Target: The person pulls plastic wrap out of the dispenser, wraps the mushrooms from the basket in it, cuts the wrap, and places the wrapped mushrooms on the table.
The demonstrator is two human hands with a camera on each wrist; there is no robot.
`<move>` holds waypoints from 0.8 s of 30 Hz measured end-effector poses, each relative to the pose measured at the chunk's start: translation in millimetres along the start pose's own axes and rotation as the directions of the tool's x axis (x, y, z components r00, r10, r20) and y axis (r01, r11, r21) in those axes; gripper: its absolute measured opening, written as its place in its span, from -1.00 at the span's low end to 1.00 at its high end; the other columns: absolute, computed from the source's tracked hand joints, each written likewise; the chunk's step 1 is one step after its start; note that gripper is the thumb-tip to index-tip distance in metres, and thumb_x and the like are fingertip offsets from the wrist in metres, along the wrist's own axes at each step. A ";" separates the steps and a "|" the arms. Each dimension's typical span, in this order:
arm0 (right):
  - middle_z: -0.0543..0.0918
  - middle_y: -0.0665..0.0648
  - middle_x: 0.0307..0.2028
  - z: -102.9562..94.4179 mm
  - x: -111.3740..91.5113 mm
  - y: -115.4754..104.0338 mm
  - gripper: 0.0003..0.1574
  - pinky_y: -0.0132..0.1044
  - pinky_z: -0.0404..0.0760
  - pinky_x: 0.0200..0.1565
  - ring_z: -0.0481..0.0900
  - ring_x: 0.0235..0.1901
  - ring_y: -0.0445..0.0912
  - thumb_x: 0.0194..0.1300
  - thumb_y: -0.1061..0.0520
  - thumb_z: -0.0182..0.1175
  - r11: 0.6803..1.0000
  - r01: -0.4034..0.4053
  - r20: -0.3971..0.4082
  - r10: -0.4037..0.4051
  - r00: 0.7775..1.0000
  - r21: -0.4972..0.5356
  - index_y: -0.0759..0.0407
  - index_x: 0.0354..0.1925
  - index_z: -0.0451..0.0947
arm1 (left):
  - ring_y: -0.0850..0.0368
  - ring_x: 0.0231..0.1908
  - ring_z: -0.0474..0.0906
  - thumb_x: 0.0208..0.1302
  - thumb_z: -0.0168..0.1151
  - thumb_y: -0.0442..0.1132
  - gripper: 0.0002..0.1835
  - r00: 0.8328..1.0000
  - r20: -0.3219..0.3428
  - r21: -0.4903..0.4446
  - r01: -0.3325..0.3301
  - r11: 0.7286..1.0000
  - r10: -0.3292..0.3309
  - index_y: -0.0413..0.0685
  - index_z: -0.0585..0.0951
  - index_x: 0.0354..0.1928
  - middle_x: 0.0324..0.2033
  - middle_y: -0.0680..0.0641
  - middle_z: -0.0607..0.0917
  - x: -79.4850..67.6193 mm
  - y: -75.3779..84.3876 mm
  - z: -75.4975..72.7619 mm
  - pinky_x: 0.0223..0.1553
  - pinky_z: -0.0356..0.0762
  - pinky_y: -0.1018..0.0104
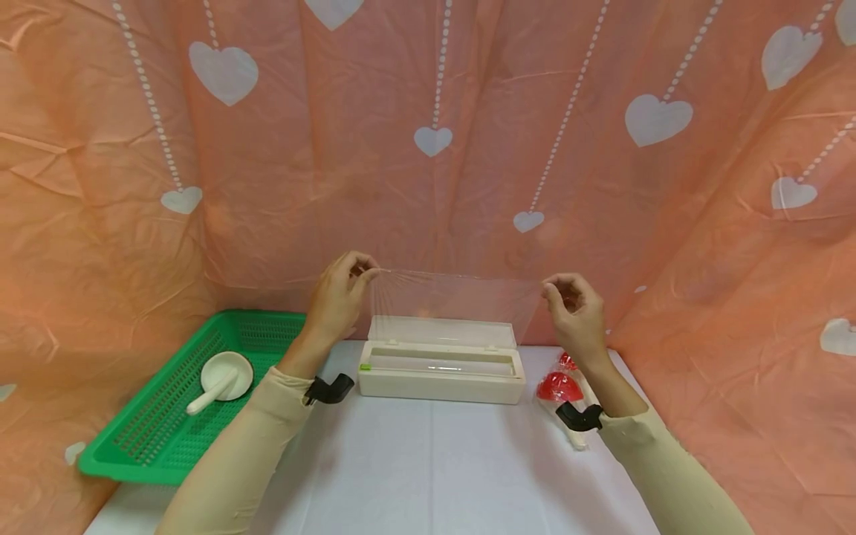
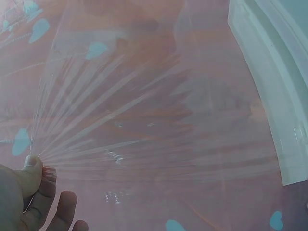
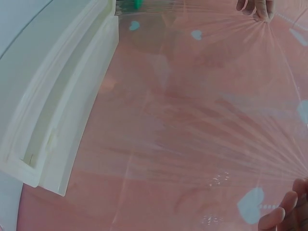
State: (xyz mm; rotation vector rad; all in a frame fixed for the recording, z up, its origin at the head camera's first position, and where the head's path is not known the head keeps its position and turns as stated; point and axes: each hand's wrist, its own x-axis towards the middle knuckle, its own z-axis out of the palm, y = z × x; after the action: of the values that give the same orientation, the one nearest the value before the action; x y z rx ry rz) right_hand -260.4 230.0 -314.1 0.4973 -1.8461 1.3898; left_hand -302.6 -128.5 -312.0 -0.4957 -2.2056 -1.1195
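Note:
A clear sheet of plastic wrap (image 1: 461,297) is stretched upright between both hands, rising behind a white wrap dispenser box (image 1: 441,386). My left hand (image 1: 337,297) pinches its upper left corner between thumb and forefinger, and creases fan out from that grip in the left wrist view. The upper right corner is pinched by my right hand (image 1: 576,312), with similar creases showing in the right wrist view. The dispenser's clear lid (image 1: 441,331) stands raised at the back, and a wrap roll (image 1: 441,365) lies inside the box.
At the left, a green basket (image 1: 150,474) holds a white round-headed tool with a handle (image 1: 227,376). Red-topped items in clear wrapping (image 1: 559,388) lie under my right forearm. A pink curtain with white hearts (image 1: 374,148) hangs behind the white table (image 1: 428,461).

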 end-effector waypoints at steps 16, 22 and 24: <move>0.67 0.24 -0.24 -16.3 -28.4 31.9 -0.87 -0.53 0.63 -0.15 0.63 -0.26 -0.18 0.50 0.38 0.26 0.999 0.040 0.048 -0.039 0.998 -0.006 0.46 -0.04 0.62 | -0.08 -0.06 0.62 0.53 0.32 -0.26 -0.88 0.998 0.025 -0.071 -0.048 0.996 0.050 -0.17 0.66 -0.04 -0.17 -0.15 0.72 -33.4 1.1 -9.5 0.09 0.54 -0.06; 0.69 0.17 -0.18 -22.6 -55.9 31.1 -0.86 -0.52 0.65 -0.05 0.64 -0.23 -0.16 0.47 0.41 0.25 0.996 0.081 0.065 -0.078 0.995 -0.043 0.41 -0.03 0.63 | 0.07 -0.07 0.63 0.56 0.29 -0.28 -0.91 0.993 0.104 -0.106 -0.046 0.993 0.057 -0.09 0.64 -0.01 -0.15 -0.02 0.71 -63.7 -1.9 -15.5 0.04 0.61 -0.05; 0.70 0.12 -0.19 -24.5 -64.8 32.4 -0.84 -0.52 0.65 -0.04 0.65 -0.23 -0.15 0.42 0.48 0.24 0.994 0.103 0.078 -0.101 0.992 -0.026 0.42 -0.05 0.62 | 0.12 -0.08 0.65 0.56 0.28 -0.29 -0.91 0.990 0.122 -0.116 -0.058 0.991 0.072 -0.09 0.63 0.00 -0.14 0.02 0.71 -73.1 -3.8 -16.1 0.04 0.65 -0.02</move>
State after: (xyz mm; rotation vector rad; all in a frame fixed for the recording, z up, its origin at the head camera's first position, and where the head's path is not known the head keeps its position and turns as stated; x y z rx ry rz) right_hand -233.4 255.1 -381.2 0.6284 -1.8731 1.2890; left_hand -244.8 -147.9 -355.6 -0.6998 -2.2239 -1.2121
